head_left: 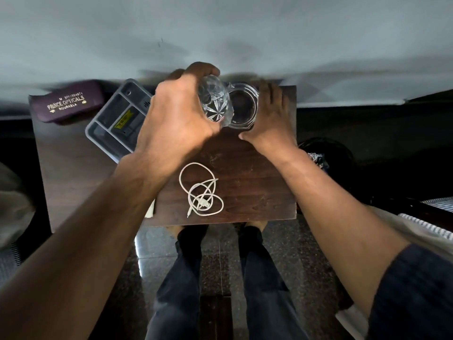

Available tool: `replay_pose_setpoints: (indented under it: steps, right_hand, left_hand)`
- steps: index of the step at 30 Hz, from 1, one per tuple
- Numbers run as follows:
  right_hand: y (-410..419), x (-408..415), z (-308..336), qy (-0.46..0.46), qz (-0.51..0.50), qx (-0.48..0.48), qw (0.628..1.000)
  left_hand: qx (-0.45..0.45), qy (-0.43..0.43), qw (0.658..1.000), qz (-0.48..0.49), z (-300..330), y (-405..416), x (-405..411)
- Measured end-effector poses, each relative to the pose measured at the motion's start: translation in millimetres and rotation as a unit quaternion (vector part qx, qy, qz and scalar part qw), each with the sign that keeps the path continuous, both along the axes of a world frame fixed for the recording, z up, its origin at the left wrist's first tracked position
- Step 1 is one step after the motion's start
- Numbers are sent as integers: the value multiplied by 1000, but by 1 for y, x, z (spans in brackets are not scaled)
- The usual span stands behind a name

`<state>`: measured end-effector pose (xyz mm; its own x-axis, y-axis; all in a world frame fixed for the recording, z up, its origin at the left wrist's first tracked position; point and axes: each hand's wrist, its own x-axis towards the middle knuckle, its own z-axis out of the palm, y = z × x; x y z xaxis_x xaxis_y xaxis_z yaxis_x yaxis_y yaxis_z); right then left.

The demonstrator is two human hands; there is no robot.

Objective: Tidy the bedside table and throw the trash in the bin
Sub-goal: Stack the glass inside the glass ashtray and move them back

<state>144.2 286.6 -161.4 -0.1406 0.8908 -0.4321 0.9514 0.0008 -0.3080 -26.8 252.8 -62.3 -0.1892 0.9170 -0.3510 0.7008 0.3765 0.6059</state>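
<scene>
My left hand (171, 114) grips a cut-glass tumbler (213, 101), tipped on its side so that its patterned base faces me. Its mouth points at a second clear glass (244, 107) standing upright at the back of the dark wooden bedside table (257, 182). My right hand (269, 119) is wrapped around the right side of that upright glass. A tangled white charging cable (202, 192) lies loose on the table near its front edge, between my forearms.
A grey compartment tray (115, 119) holding a small yellow-labelled item lies left of my left hand. A purple spectacle case (66, 105) is at the far left. A dark bin (326, 153) with crumpled trash stands right of the table. My legs are below.
</scene>
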Motion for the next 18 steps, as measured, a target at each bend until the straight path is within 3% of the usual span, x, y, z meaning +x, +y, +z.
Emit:
replay_pose_setpoints:
  steps: [5, 18]
  right_hand:
    - [-24, 34, 15, 31, -76, 19, 996]
    - [-56, 58, 20, 70, -132, 45, 988]
  left_hand:
    - [22, -1, 998, -55, -2, 19, 23]
    - [35, 60, 988, -136, -38, 35, 51]
